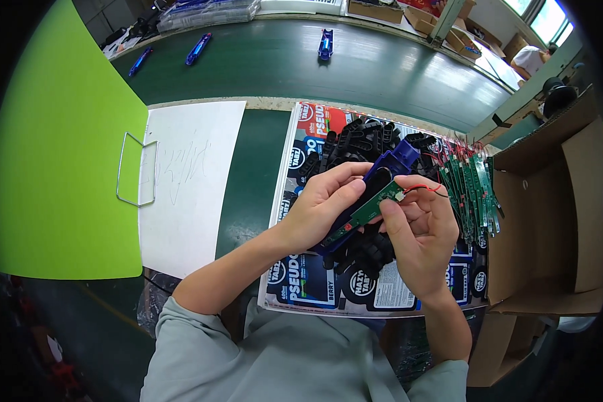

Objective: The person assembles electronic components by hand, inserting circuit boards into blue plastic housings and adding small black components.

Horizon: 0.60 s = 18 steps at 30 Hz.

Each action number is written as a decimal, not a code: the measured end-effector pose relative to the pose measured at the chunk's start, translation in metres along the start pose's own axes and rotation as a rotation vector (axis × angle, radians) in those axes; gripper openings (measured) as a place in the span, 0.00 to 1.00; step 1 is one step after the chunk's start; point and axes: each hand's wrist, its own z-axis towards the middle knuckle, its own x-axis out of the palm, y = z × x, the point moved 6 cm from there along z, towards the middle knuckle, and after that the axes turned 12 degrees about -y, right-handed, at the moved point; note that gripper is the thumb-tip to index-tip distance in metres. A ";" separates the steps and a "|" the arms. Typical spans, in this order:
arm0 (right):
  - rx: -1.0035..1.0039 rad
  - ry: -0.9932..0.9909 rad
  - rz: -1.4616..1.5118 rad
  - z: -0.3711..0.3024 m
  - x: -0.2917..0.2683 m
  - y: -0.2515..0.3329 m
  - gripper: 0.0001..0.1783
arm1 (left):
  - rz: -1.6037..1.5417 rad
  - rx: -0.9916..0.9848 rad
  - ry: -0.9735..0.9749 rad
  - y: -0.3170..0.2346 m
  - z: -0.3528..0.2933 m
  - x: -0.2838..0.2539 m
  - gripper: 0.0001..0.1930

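While both hands work just above the printed sheet [301, 281], the left hand [318, 204] is closed around a blue housing [395, 164], fingers curled over its top. The right hand [419, 234] pinches a green circuit board [372, 208] between thumb and fingers, laying it along the housing; red wire [425, 189] trails from its end. Beneath lie black plastic parts [362, 141], and to the right a stack of green boards [472, 191] beside a cardboard box [569, 208]. Farther off, what seem to be more blue housings [325, 44] rest on the green belt [382, 67].
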 end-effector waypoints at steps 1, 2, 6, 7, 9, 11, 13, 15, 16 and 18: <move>-0.014 0.003 -0.005 0.000 0.000 0.001 0.18 | 0.007 -0.002 -0.004 0.000 0.000 0.000 0.20; -0.013 0.003 -0.006 0.000 0.001 0.002 0.18 | 0.014 -0.004 -0.007 0.000 -0.001 0.000 0.20; 0.030 -0.005 0.018 0.001 0.000 -0.001 0.18 | 0.025 0.001 -0.005 0.000 0.000 0.000 0.20; 0.025 -0.002 0.022 0.001 0.000 -0.002 0.18 | 0.022 -0.001 -0.007 0.000 0.000 0.001 0.20; 0.031 0.003 0.020 0.001 0.000 -0.004 0.18 | 0.020 -0.004 -0.009 0.001 0.000 0.000 0.20; 0.037 0.008 0.018 0.001 0.000 -0.004 0.18 | 0.026 0.003 -0.001 0.002 0.001 -0.001 0.20; 0.061 0.011 -0.006 0.003 0.000 -0.005 0.16 | 0.041 0.003 -0.013 0.001 0.000 0.000 0.20; 0.007 0.004 -0.060 0.005 -0.002 -0.006 0.16 | 0.056 0.004 -0.023 0.001 0.000 0.000 0.20; -0.047 -0.004 -0.114 0.007 -0.003 -0.005 0.15 | 0.059 0.008 -0.021 0.001 0.000 0.000 0.19; -0.151 -0.014 -0.228 0.008 -0.007 -0.003 0.16 | 0.060 0.012 -0.017 0.000 0.000 0.002 0.19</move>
